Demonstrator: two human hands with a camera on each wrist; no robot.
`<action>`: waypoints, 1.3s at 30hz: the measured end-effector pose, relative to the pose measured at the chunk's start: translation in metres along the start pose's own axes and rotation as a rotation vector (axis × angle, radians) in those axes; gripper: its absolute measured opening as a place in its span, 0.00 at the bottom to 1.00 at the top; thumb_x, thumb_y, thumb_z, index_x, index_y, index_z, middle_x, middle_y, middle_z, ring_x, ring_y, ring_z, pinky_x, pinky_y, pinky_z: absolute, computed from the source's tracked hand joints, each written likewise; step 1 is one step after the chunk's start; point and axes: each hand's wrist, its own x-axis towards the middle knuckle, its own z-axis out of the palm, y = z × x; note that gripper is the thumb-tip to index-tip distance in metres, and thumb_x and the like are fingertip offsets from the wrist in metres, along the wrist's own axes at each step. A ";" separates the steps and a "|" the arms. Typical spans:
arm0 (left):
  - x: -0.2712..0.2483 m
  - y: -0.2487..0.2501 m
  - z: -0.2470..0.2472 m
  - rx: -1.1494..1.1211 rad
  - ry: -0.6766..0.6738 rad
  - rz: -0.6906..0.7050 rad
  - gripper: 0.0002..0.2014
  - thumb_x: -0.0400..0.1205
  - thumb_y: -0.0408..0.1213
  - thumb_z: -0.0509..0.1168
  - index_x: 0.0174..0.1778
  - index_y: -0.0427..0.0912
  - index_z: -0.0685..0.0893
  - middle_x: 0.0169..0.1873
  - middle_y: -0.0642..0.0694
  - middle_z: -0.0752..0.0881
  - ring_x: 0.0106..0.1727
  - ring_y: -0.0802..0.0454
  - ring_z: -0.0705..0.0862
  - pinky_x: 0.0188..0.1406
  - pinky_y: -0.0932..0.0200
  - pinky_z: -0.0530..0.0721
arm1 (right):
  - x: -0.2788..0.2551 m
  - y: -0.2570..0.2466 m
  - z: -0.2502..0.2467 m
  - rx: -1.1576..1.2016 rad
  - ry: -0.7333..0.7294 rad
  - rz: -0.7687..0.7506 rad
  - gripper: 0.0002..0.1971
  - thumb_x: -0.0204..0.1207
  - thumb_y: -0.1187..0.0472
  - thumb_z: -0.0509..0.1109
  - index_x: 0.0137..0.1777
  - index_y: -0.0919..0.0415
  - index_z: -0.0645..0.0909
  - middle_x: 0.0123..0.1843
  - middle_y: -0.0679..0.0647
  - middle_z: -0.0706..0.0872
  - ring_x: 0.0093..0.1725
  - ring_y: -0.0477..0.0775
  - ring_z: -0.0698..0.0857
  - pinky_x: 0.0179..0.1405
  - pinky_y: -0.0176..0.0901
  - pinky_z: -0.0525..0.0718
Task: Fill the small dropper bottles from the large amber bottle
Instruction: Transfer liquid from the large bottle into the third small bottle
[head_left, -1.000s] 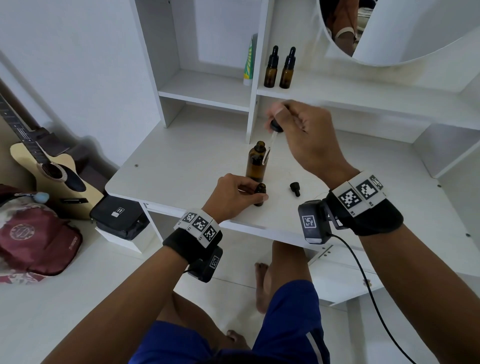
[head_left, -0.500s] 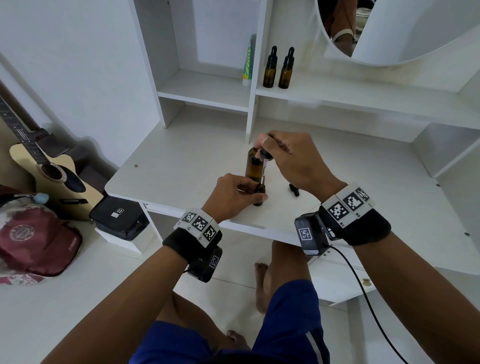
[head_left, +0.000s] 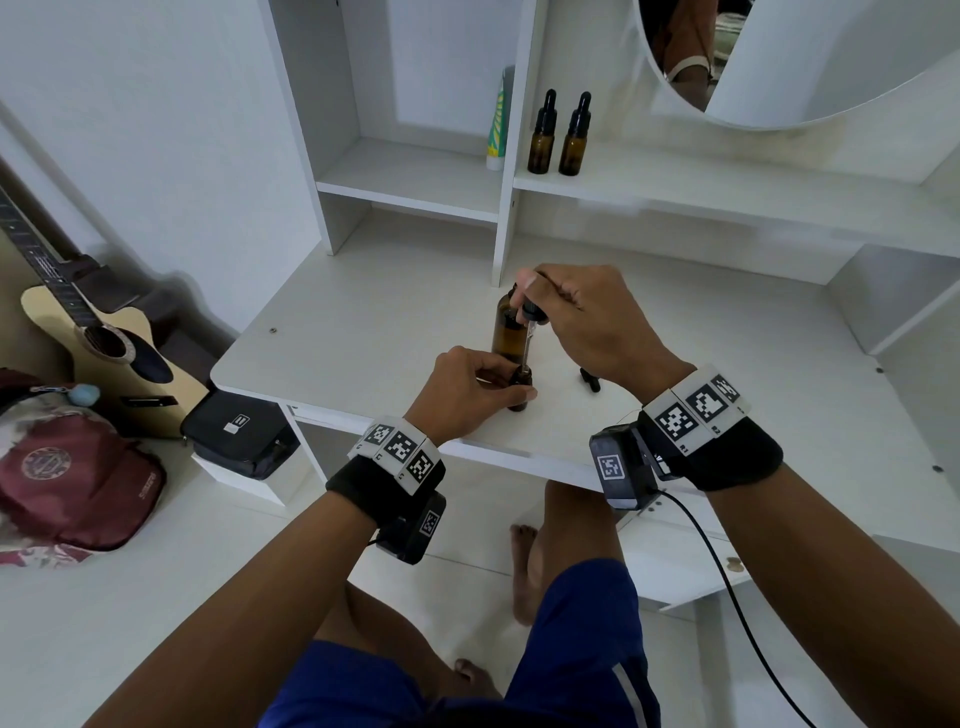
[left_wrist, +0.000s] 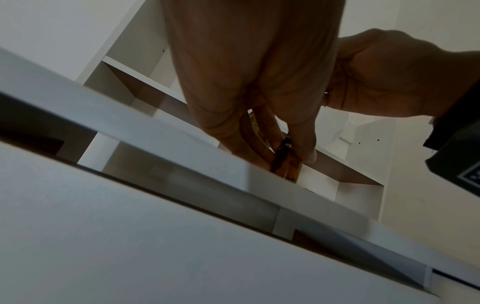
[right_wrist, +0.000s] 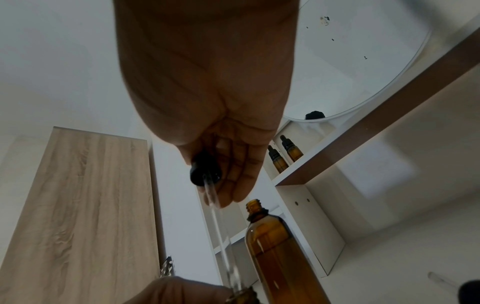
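Note:
The large amber bottle (head_left: 506, 332) (right_wrist: 275, 246) stands uncapped on the white desk (head_left: 363, 322). In front of it my left hand (head_left: 467, 389) grips a small amber dropper bottle (head_left: 521, 387) (left_wrist: 285, 164) that stands on the desk. My right hand (head_left: 582, 317) pinches the black bulb of a dropper (head_left: 532, 314) (right_wrist: 205, 170). Its glass pipette (right_wrist: 221, 232) points down, with the tip in the small bottle's mouth. Two capped small dropper bottles (head_left: 558, 137) (right_wrist: 284, 153) stand on the shelf above.
A second dropper with a black cap (head_left: 591, 379) (right_wrist: 465, 290) lies on the desk right of the bottles. A green-white tube (head_left: 497, 130) leans in the left shelf bay. A round mirror (head_left: 779, 62) hangs at upper right. A guitar (head_left: 88, 332), black case (head_left: 239, 436) and red bag (head_left: 78, 483) lie left.
My right hand has come down from above the large bottle, and the pipette tip now sits in the mouth of the small bottle. The left hand has kept its hold.

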 end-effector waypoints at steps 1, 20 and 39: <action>0.000 0.000 0.000 0.001 -0.001 0.001 0.11 0.71 0.40 0.80 0.48 0.43 0.93 0.42 0.51 0.93 0.43 0.59 0.91 0.55 0.63 0.86 | 0.000 0.000 0.000 -0.001 0.005 0.002 0.19 0.87 0.54 0.61 0.44 0.65 0.88 0.35 0.49 0.89 0.36 0.46 0.87 0.45 0.51 0.88; 0.000 -0.001 0.000 -0.002 -0.006 0.001 0.12 0.72 0.41 0.80 0.49 0.42 0.93 0.42 0.50 0.93 0.43 0.60 0.91 0.53 0.66 0.85 | 0.000 0.006 0.003 -0.072 0.033 -0.019 0.23 0.86 0.48 0.62 0.46 0.66 0.89 0.36 0.53 0.91 0.36 0.54 0.90 0.41 0.57 0.88; 0.001 -0.003 0.000 0.002 -0.006 0.002 0.11 0.71 0.41 0.80 0.49 0.45 0.93 0.42 0.53 0.92 0.43 0.64 0.89 0.50 0.73 0.82 | 0.018 0.000 -0.013 -0.021 0.210 -0.036 0.22 0.86 0.49 0.61 0.47 0.68 0.88 0.37 0.55 0.91 0.37 0.53 0.90 0.43 0.58 0.88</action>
